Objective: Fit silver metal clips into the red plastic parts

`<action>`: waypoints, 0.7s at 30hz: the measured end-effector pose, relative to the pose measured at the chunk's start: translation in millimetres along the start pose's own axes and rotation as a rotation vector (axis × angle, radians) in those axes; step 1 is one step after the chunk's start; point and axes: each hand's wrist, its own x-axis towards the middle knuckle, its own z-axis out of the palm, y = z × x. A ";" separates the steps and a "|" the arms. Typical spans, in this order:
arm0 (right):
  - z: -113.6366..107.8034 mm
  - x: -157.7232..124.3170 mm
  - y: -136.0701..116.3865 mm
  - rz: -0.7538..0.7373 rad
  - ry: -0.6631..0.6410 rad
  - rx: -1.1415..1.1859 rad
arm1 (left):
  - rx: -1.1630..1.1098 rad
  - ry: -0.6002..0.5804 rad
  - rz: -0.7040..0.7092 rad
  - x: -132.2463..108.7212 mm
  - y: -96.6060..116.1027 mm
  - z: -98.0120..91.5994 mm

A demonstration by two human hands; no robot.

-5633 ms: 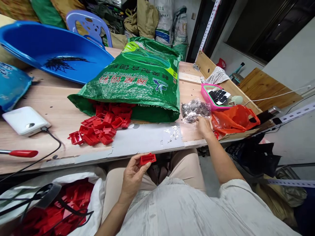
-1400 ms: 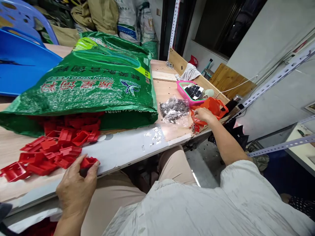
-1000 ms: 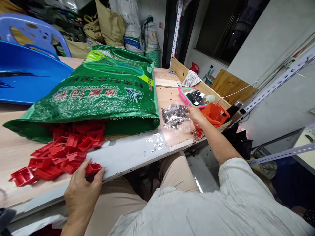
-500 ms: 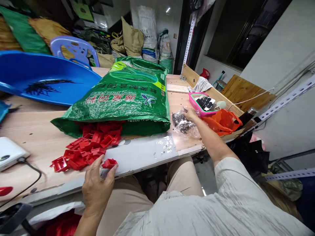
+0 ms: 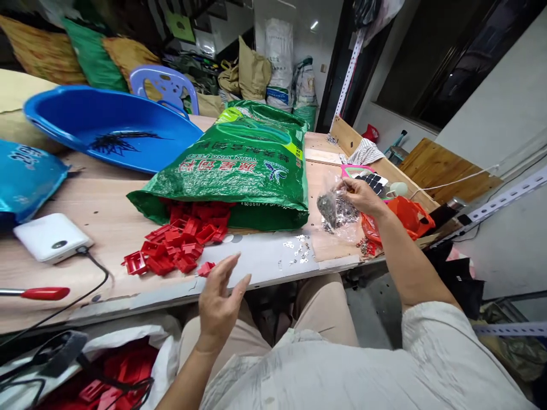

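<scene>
My left hand (image 5: 220, 296) hovers over the table's front edge with its fingers spread and nothing in them, just right of one red plastic part (image 5: 205, 268). A heap of the same red plastic parts (image 5: 182, 242) spills from the mouth of a green woven sack (image 5: 239, 165). My right hand (image 5: 362, 195) is closed on the top of a clear plastic bag of small dark metal pieces (image 5: 335, 209) and holds it lifted. Small silvery clips (image 5: 298, 250) lie scattered on the grey sheet (image 5: 256, 256) between my hands.
A blue tub (image 5: 106, 128) and a blue chair (image 5: 164, 91) stand behind the sack. A white device with a cable (image 5: 51, 236) and a red-handled tool (image 5: 40, 293) lie at the left. An orange bag (image 5: 408, 213) and a pink basket (image 5: 363, 173) sit at the right.
My left hand has let go of the red part, left it on the table and pulled back open. My right hand has gripped the clear bag and lifted it.
</scene>
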 end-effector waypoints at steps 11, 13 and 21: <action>97.4 -26.9 -43.6 0.087 -0.583 0.721 | -0.689 -0.637 -0.491 28.2 4.0 34.8; 122.4 -26.4 -40.1 0.103 -0.625 0.793 | -0.784 -0.632 -0.581 14.2 -3.3 36.6; 166.0 -45.9 -43.2 0.225 -0.389 0.984 | -0.462 -0.160 -0.396 -6.5 -15.3 36.3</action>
